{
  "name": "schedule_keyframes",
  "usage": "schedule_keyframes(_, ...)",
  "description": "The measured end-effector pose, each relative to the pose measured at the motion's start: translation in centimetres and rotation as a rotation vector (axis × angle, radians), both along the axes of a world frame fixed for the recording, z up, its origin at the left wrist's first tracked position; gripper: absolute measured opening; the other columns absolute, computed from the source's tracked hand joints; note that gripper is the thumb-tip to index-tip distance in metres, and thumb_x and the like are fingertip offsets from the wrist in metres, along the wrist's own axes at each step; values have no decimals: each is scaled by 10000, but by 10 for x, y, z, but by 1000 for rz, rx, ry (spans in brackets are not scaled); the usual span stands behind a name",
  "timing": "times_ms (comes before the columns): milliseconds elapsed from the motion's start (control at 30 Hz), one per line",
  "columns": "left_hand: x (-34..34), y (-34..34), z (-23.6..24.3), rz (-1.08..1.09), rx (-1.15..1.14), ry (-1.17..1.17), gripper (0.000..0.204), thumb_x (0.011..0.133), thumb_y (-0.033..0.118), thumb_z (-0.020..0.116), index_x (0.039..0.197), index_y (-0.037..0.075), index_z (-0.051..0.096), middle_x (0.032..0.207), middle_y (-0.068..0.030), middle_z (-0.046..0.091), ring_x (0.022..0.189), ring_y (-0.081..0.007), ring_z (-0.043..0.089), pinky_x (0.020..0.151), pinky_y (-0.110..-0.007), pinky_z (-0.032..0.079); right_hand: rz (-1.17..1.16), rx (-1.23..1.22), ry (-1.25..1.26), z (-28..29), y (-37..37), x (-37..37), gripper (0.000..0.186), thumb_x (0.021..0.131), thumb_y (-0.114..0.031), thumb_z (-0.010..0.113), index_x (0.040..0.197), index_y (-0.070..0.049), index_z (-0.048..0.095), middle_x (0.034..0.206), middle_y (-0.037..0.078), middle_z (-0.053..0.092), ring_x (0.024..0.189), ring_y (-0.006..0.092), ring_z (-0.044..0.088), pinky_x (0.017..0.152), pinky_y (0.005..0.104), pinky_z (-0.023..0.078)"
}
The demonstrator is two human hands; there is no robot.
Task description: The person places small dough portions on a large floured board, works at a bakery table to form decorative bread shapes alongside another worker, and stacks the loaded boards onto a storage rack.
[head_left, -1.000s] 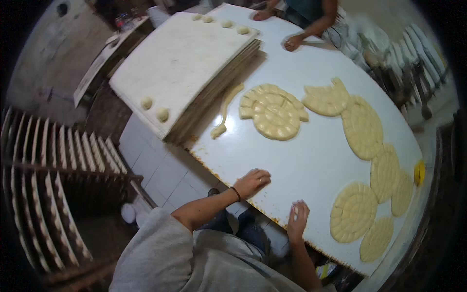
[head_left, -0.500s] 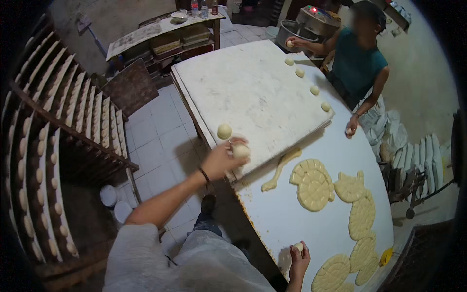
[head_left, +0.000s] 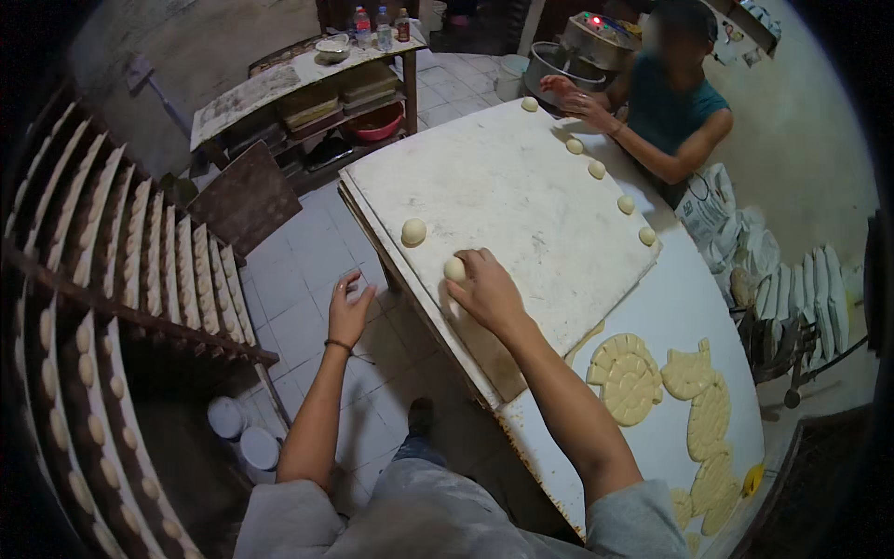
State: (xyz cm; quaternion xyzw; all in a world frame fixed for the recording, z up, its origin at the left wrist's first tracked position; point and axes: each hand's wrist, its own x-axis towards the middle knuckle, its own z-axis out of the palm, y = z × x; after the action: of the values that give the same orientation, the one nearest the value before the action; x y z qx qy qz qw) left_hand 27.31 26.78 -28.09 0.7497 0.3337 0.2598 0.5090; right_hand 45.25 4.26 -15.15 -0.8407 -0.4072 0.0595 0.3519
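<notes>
My right hand (head_left: 482, 287) reaches over the left part of a pale, floured board (head_left: 503, 196). Its thumb and fingers close around a round dough ball (head_left: 454, 269). Just beyond it another dough ball (head_left: 413, 232) rests by the board's left edge. My left hand (head_left: 348, 315) hangs over the floor beside the board, empty, with fingers apart. Along the board's far right side sit several smaller-looking dough balls (head_left: 596, 170). Across the table, a person in a teal top holds both hands (head_left: 579, 101) close together near the far corner; whether they hold anything is unclear.
The board lies on a white table (head_left: 549, 438), which also carries flat scored dough pieces (head_left: 626, 380). Racks of dough-filled trays (head_left: 140, 252) stand left, with white buckets (head_left: 259, 448) on the floor beside them. A side bench (head_left: 270, 86) and a mixer (head_left: 559, 70) are behind.
My left hand has let go of its dough ball and moved left off the board. My right hand has come up from the lower table onto the board. Another ball lies at the far corner.
</notes>
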Motion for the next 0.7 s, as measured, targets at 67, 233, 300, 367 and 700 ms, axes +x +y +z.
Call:
schedule_keyframes(67, -75, 16, -80, 19, -167, 105, 477, 970, 334, 778, 1312, 18, 672, 1273, -155, 708, 1174, -267, 663, 1009, -382, 542, -11, -132, -50, 0, 30, -7, 489, 910, -283, 789, 1336, -80, 658, 1225, 168, 669, 1076, 320, 688, 911, 411, 575)
schedule_keyframes(233, -303, -17, -244, -312, -137, 952, 431, 961, 387, 731, 1157, 3, 718, 1015, -197, 754, 987, -281, 726, 920, -382, 571, -141, 241, 148, 41, -75, -26, 466, 959, -282, 754, 1376, -99, 652, 1201, 106, 685, 998, 223, 667, 890, 372, 559)
schedule_keyframes(300, -324, -73, -247, -531, -408, 1337, 426, 993, 372, 667, 1210, 9, 715, 1071, -178, 759, 988, -288, 718, 892, -384, 572, -367, 274, 304, -1, -199, -31, 442, 987, -269, 733, 1387, -100, 651, 1168, 61, 698, 970, 155, 636, 863, 340, 542)
schedule_keyframes(367, -381, -106, -266, -455, -569, 1251, 382, 1002, 338, 675, 1233, 36, 711, 1115, -147, 754, 990, -276, 715, 874, -382, 575, -606, 201, 376, -61, -303, -53, 404, 1005, -222, 706, 1386, -102, 650, 1155, 56, 708, 973, 138, 650, 842, 301, 528)
schedule_keyframes(700, -279, -298, -187, -179, -662, 550, 250, 1046, 249, 687, 1260, 118, 688, 1154, -34, 731, 965, -158, 673, 813, -310, 530, -1329, 67, 294, -231, -497, 6, 453, 999, -377, 669, 1142, 53, 664, 1035, 266, 746, 1016, 416, 713, 913, 481, 548)
